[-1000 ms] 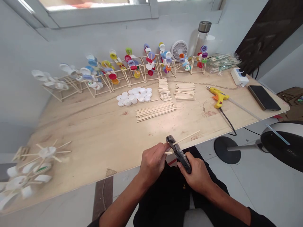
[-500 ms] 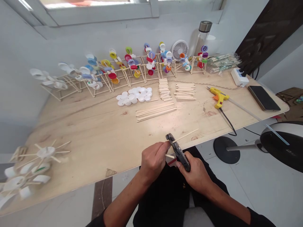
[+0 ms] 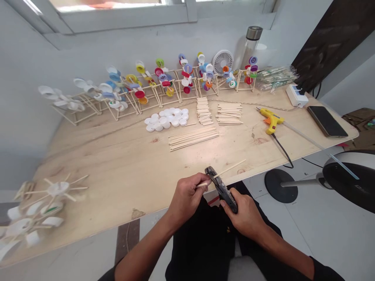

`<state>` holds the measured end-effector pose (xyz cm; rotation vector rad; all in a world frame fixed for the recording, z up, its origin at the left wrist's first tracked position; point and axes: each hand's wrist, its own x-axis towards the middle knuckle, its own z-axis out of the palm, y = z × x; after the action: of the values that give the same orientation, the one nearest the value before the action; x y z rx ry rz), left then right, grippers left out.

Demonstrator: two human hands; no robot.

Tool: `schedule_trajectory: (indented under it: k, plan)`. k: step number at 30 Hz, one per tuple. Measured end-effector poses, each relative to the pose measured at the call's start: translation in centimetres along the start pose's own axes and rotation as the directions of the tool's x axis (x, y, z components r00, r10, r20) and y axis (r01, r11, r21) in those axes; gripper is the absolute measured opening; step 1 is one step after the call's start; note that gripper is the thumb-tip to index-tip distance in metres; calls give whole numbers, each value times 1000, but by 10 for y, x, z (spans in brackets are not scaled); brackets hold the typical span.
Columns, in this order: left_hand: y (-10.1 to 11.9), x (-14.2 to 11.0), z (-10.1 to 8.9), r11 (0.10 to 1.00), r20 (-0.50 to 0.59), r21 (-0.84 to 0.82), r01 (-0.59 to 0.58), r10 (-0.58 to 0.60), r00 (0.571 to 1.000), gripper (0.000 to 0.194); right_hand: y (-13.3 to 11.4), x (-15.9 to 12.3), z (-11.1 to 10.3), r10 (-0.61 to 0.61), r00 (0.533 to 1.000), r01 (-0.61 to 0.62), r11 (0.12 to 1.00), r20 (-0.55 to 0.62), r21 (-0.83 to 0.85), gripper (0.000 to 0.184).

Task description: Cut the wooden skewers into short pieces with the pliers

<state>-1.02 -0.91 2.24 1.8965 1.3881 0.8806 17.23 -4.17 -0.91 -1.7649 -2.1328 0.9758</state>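
Observation:
My right hand [image 3: 244, 212] is wrapped around the handles of dark pliers [image 3: 224, 191], their jaws pointing up and left at the table's front edge. A thin wooden stick [image 3: 231, 168] runs out from the jaws to the right over the tabletop. My left hand [image 3: 189, 197] is closed beside the jaws, with a short length of stick [image 3: 202, 184] between thumb and fingers. The two lengths line up, but the jaws hide whether they are one stick. Beyond the hands lie long sticks [image 3: 193, 137] and two piles of shorter sticks [image 3: 229, 114].
White bottle caps [image 3: 166, 119] lie mid-table. Stick frames with colourful cap wheels [image 3: 164, 80] line the wall. A yellow glue gun [image 3: 271, 119] and phone [image 3: 327, 121] are on the right. Cap-and-stick wheels [image 3: 58, 189] sit at left. A standing fan [image 3: 350, 181] is beside the table.
The short stick length has risen from below my left fingers to lie across them, in line with the longer part. My left hand has turned slightly; the pliers have hardly moved.

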Motion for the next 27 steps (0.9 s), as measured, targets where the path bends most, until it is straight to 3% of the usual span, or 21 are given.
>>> schedule_trajectory:
  k: [5,8,11,16,21,24,27]
  plan:
    - [-10,-7,16,962,-159,226,-154,193,968,15,-1,0,4,16,1000,-16,999,0,46,19]
    - [-15,-10,22,896,-161,379,-231,310,937,19,-3,0,3,26,1000,-26,997,9,79,19]
    - [-14,-10,20,882,-144,395,-257,335,931,19,-5,-1,1,38,999,-38,995,6,97,18]
    - [-3,-7,11,974,-111,167,-153,173,979,16,-4,-3,-2,41,999,-43,996,21,80,16]
    - [3,-2,-2,991,57,-114,76,-70,996,19,-4,-4,-3,16,1000,-17,998,12,64,16]
    - [2,2,-6,974,116,-172,149,-130,985,22,-5,-4,-2,26,1000,-26,999,6,44,18]
    - [0,1,-2,981,86,-144,130,-119,989,21,-4,-3,0,31,1000,-31,999,-2,42,19]
